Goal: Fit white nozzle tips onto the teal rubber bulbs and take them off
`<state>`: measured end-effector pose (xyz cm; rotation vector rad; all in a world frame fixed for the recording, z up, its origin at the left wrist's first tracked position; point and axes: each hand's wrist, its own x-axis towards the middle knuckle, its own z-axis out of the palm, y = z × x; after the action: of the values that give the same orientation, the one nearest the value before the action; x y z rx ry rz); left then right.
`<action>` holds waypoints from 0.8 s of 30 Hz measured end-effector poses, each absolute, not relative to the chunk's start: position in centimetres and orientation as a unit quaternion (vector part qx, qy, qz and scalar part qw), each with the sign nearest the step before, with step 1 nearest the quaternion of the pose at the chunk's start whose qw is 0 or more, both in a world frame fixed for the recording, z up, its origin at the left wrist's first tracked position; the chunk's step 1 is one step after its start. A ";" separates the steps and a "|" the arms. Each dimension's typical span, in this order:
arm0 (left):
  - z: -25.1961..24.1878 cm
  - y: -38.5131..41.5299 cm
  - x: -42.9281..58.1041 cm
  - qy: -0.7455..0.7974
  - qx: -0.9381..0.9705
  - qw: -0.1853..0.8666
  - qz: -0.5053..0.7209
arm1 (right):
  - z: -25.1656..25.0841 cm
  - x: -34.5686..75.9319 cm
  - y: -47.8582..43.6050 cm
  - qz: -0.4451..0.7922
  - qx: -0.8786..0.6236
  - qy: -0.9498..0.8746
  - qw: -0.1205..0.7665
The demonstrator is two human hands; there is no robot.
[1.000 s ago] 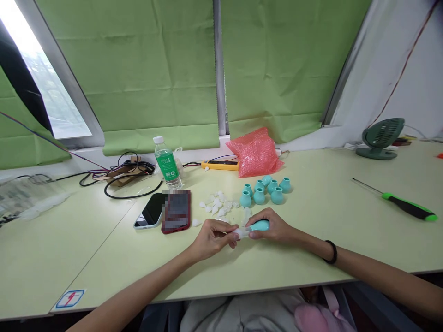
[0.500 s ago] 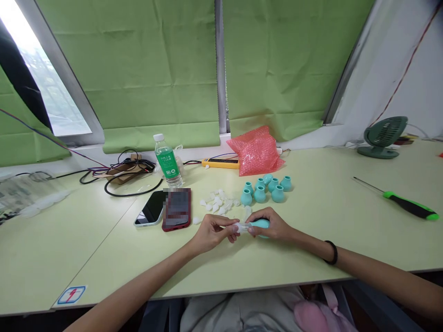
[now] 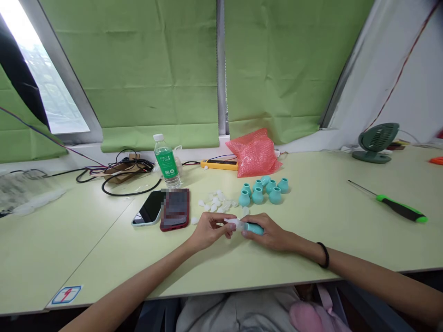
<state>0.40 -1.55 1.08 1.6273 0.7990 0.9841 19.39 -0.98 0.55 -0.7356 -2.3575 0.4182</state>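
Observation:
My right hand (image 3: 270, 233) is closed round a small teal bulb (image 3: 255, 228) lying sideways just above the table. My left hand (image 3: 209, 230) pinches a translucent white tip (image 3: 232, 222) that sits at the bulb's mouth. Both hands meet near the middle of the pale green table (image 3: 328, 230). Just beyond them lies a scatter of several loose white tips (image 3: 216, 202). Behind and to the right stands a cluster of several more teal bulbs (image 3: 265, 190), upright.
Two phones (image 3: 166, 210) lie left of the hands, with a water bottle (image 3: 166, 161) and tangled cables (image 3: 121, 173) behind. A pink bubble-wrap bag (image 3: 255, 153) and a yellow device (image 3: 219, 164) sit at the back. A green-handled screwdriver (image 3: 398, 208) and a small fan (image 3: 375, 143) are far right.
Both hands stayed together on the bulb and tip, working them with small finger shifts; the bulb is turned slightly in my right hand. The view drifted a little.

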 end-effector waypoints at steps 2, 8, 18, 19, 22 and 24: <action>1.1 -1.6 0.4 0.331 0.691 0.506 0.396 | 0.6 19.3 -1.0 0.139 -0.261 -0.897 0.329; 1.1 -1.4 -0.1 0.336 0.733 0.446 0.388 | 1.2 20.5 0.5 0.067 -0.277 -0.851 0.441; 0.5 -0.3 -0.7 0.406 0.851 0.094 0.320 | 3.2 29.4 7.6 -0.133 -0.614 -0.523 0.577; 0.4 -0.2 -0.8 0.406 0.854 0.081 0.314 | 3.3 30.2 8.2 -0.138 -0.651 -0.494 0.559; 0.3 -0.1 -0.8 0.406 0.862 0.050 0.301 | 3.0 32.4 9.8 -0.102 -0.732 -0.457 0.495; 0.2 0.0 -0.9 0.407 0.864 0.034 0.296 | 2.5 33.4 10.5 -0.062 -0.766 -0.449 0.455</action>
<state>-0.86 -0.05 0.20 2.6556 1.2503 0.9106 33.39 10.53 2.52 -1.8898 -1.1088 -0.1533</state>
